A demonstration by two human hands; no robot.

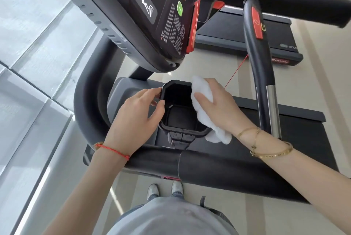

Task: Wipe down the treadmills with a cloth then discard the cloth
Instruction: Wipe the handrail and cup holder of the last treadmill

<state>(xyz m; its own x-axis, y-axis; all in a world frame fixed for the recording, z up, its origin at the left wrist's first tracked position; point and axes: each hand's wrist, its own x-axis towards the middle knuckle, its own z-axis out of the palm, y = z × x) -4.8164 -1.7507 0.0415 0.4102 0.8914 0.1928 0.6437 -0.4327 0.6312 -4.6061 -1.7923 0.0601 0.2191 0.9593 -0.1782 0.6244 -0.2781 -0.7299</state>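
Pale striped floor (218, 67) beside bright, daylit glass panels (38, 44).

Red cord bracelet (112, 150), gold bangles (271, 152) (right wrist), grey shirt (171, 217), white sneakers (165, 190).
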